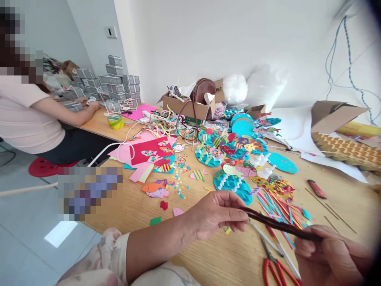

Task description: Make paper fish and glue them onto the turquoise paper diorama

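Bottom of the frame: left hand (pixel 216 214) and right hand (pixel 320 252) each pinch an end of a dark brown pipe cleaner (pixel 278 224), fingers closed, keeping it stretched above the surface (pixel 208 254). Red scissors (pixel 278 270) lie underneath, within reach. Mid-frame, paper fish (pixel 232 149) spread flat; upper left, another person (pixel 26 115).

Dark brown pipe cleaner (pixel 279 225); red-handled scissors (pixel 278 270); teal discs (pixel 232 184) with white zigzag trim; light wood-grain bench (pixel 139 206); yellow-green tape roll (pixel 116 122); floral sleeve (pixel 102 258).

No legible text, label, brand or number anywhere: none on the stacked grey boxes (pixel 119 83) at the table's (pixel 143 206) far left corner.
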{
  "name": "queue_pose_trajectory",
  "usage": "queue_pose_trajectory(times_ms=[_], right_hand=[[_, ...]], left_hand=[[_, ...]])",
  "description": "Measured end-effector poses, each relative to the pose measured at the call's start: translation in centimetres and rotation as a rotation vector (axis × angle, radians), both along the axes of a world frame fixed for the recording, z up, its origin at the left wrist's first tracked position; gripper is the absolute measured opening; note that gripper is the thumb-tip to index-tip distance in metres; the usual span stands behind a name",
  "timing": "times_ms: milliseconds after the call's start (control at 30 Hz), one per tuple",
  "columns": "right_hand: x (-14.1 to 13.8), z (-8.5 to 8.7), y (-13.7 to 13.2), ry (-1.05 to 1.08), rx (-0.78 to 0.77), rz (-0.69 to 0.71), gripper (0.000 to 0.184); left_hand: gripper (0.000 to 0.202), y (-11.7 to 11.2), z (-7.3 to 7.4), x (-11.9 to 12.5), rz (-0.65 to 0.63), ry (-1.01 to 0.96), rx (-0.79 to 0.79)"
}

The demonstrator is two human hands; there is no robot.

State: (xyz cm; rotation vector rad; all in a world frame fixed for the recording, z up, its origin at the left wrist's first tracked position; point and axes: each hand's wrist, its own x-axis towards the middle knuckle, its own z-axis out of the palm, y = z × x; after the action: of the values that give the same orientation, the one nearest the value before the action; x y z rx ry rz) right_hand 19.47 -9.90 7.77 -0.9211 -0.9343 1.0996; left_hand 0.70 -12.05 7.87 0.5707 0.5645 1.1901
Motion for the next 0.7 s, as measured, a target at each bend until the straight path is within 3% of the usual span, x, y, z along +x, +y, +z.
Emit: queue_pose_trajectory(times_ms=[167,300,467,700], right_hand=[[-0.7,-1.2,0.1,0.085,-0.099,0.023,0.008],[-2.0,-2.1,-0.5,0.263,-0.172,0.162,0.017],[-3.4,-2.9,-1.6,0.563,-0.451,0.368,0.027],[-6.4,-3.5,-3.2,0.770,-0.653,0.441,0.030]], left_hand=[[0.029,0.1,0.4,0.9,0.180,0.018,0.075],[0.026,0.3,0.9,1.4,0.323,0.076,0.177],[0.019,0.7,1.2,1.8,0.449,0.137,0.330],[0.012,0.6,1.4,2.1,0.356,-0.051,0.257]])
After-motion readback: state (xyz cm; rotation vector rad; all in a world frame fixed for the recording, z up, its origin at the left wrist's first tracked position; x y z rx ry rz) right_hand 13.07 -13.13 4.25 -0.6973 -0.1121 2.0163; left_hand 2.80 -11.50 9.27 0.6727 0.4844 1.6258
